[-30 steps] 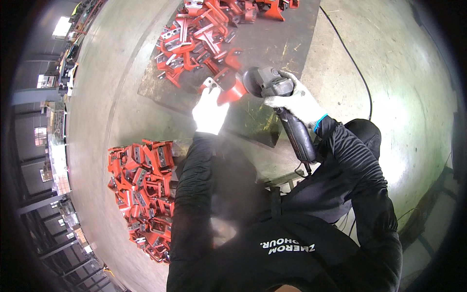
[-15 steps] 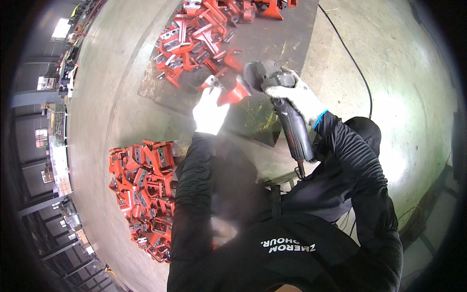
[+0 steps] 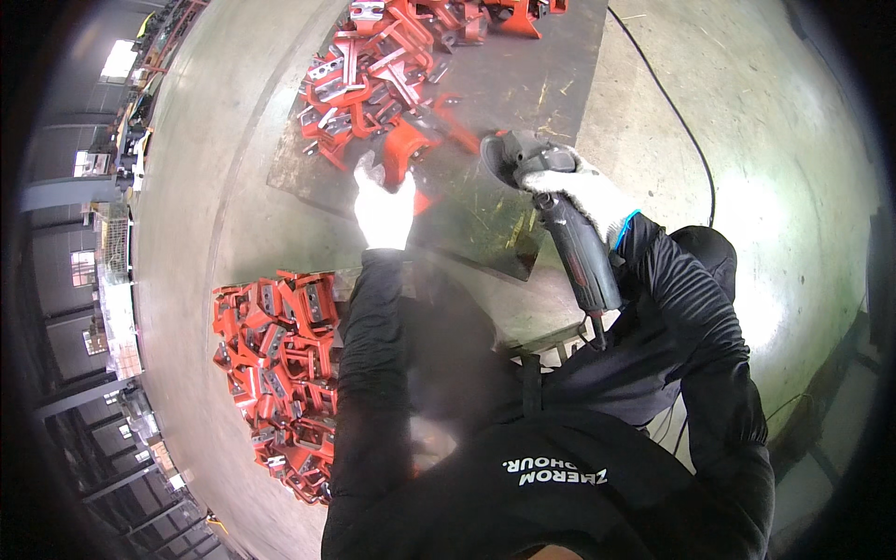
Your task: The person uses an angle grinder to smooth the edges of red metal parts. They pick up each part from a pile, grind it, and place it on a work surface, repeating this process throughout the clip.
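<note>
Left hand [image 3: 384,210] has its grip wrapped on a red bracket [image 3: 408,149]; right hand [image 3: 590,194] is clamped round the angle grinder [image 3: 551,210] just beside it.

Place: a metal workshop hall.
Floor: bare concrete floor [image 3: 765,140] with a steel plate [image 3: 523,103].
Stock: heaps of red metal brackets [image 3: 280,373].
Tool: corded angle grinder [image 3: 551,205].
</note>
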Demonstrator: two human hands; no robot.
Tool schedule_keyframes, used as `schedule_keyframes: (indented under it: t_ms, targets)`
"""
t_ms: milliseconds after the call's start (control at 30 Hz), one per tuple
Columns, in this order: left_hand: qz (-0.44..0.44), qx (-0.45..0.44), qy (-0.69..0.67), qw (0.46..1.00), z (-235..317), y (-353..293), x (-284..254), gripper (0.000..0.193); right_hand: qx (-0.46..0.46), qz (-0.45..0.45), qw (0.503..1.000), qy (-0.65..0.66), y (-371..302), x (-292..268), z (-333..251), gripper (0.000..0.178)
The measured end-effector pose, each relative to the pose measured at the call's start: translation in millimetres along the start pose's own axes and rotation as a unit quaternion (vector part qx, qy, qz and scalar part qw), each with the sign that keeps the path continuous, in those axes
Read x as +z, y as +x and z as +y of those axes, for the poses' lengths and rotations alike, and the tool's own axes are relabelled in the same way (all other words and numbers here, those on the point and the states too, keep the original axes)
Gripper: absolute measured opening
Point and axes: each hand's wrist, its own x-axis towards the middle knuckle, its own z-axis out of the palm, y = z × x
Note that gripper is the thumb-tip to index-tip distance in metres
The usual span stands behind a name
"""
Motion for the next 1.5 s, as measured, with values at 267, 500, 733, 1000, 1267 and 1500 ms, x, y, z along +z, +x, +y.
schedule_keyframes:
  t_ms: [267,500,733,1000,1267,1500]
  targets:
    - [-0.092,-0.181,-0.231,0.951,-9,-32,15,0.042,-0.147,0.084,0.966,-0.194,19,7,-7,0.097]
    - [-0.177,-0.341,-0.475,0.791,46,-56,13,0.025,-0.207,0.066,0.951,-0.221,28,19,-8,0.107]
    - [-0.209,-0.299,-0.413,0.834,30,-57,12,0.025,-0.187,0.052,0.964,-0.180,28,24,-6,0.104]
    - [-0.220,-0.242,-0.469,0.820,-4,-58,6,0.040,-0.125,0.079,0.979,-0.137,17,22,-5,0.100]
    - [-0.247,-0.362,-0.600,0.670,24,-59,20,0.030,-0.269,0.128,0.837,-0.458,6,33,3,0.088]
    - [-0.267,-0.409,-0.608,0.626,43,-69,30,0.041,-0.360,0.114,0.731,-0.569,14,36,11,0.076]
